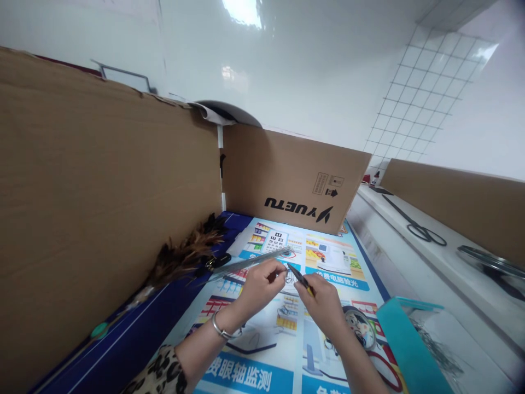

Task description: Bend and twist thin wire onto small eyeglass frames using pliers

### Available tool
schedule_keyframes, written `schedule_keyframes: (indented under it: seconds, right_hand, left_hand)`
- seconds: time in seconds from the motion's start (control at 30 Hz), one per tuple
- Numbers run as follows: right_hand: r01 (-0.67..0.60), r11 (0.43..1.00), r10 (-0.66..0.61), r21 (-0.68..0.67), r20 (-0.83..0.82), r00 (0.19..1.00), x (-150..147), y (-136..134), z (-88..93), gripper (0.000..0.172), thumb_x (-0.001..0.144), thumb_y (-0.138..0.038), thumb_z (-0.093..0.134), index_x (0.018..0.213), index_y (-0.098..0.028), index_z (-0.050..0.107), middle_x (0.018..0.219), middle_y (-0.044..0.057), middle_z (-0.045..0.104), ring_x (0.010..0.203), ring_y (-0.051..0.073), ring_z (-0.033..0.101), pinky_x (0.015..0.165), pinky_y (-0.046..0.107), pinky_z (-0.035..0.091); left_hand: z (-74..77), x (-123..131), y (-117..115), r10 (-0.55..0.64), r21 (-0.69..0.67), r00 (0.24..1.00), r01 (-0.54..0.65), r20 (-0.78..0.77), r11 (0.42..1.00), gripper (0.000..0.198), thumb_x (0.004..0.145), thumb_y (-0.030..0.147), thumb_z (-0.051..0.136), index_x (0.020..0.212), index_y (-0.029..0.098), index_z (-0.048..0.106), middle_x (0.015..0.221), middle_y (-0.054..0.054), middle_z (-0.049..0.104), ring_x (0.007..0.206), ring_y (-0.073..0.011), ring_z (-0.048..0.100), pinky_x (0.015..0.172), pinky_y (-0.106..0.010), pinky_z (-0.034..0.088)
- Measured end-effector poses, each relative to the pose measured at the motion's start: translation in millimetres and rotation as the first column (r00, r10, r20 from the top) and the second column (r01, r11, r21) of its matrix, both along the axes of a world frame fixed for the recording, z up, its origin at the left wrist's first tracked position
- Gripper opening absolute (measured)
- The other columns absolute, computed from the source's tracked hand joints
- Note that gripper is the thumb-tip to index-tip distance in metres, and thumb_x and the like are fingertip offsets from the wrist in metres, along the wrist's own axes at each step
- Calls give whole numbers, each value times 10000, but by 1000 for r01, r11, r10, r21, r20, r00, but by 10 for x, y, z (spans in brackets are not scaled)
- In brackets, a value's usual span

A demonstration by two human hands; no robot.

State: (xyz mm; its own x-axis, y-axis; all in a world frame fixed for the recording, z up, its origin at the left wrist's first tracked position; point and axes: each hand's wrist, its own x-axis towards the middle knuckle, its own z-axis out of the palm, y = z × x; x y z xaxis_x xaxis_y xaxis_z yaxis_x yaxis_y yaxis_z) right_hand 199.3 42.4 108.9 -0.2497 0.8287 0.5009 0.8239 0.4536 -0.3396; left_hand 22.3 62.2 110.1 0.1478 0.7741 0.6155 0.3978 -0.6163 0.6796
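Note:
Over the printed mat (pixel 283 328), my two hands are close together near the middle of the view. My left hand (pixel 264 282) is closed in a pinch, and whatever its fingertips hold is too small to make out. In my right hand (pixel 324 301) is a pair of pliers (pixel 298 275) with dark jaws and a black and yellow handle, its tip pointing at my left fingertips. Just behind my left hand lies a bundle of thin grey wires (pixel 250 262), slanting across the mat.
Cardboard panels (pixel 287 175) stand at the left and back. A feather duster (pixel 184 254) lies along the left side. At right are a roll of tape (pixel 361 326), a teal box (pixel 406 345) with thin wire pieces, and scissors (pixel 422 232) on a white ledge.

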Motion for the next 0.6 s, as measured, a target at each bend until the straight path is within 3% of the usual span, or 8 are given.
schedule_keyframes:
  seconds: [0.17,0.37,0.6]
  right_hand:
    - [3,1000,-2,-25,16,1000,9,-22,41,160,843,-331,462,807,-212,563,733,13,564,707,150,525,609,234,386]
    - [48,989,-68,137,144,987,22,-13,13,164,837,-307,471,892,-188,571,794,52,555,810,189,497,723,288,373]
    - [61,969,-136,241,309,941,57,-3,43,101,824,-250,485,813,-181,558,756,50,527,770,190,455,692,297,331]
  left_hand:
    - [-12,7,32,-15,-105,997,23,76,994,109,743,123,468,665,155,536,600,19,505,550,-96,431,523,-197,349]
    - [-14,6,48,-2,-133,996,14,85,991,106,750,135,474,679,149,551,607,16,511,551,-95,427,523,-195,350]
    - [43,-33,56,-77,-130,997,81,30,988,101,743,118,474,677,145,547,605,19,497,573,-99,439,556,-197,356]
